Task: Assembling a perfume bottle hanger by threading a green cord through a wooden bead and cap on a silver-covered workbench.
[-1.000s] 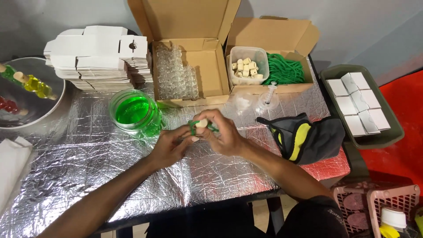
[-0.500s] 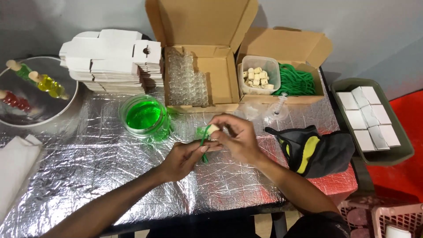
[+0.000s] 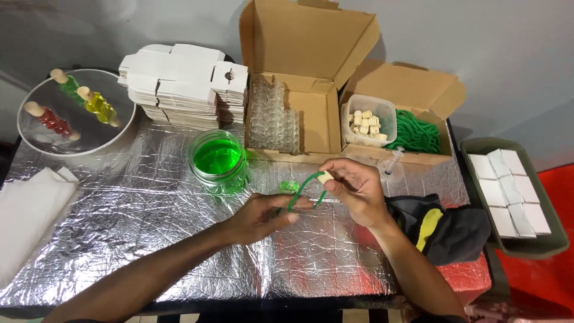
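Note:
My left hand point(image 3: 263, 216) pinches one end of a green cord loop point(image 3: 304, 188) and seems to hold a small green-filled bottle point(image 3: 289, 188) against its fingers. My right hand point(image 3: 357, 190) grips a small cork point(image 3: 324, 177) at the loop's other end. Both hands hover over the foil-covered table point(image 3: 119, 239), just right of a jar of green liquid point(image 3: 218, 160).
Behind stand a cardboard box of small clear bottles point(image 3: 273, 115), a tub of corks point(image 3: 368, 122), green cords point(image 3: 414, 133) and a syringe point(image 3: 392, 161). Folded white cartons point(image 3: 179, 84) are stacked at left. A bowl point(image 3: 78, 140) holds coloured bottles. A dark cloth point(image 3: 442, 230) and a grey tray point(image 3: 514, 248) lie right.
The view has shifted as my head moved. My hands have drawn apart, pulling the green cord out into an open loop with the cork at my right fingertips.

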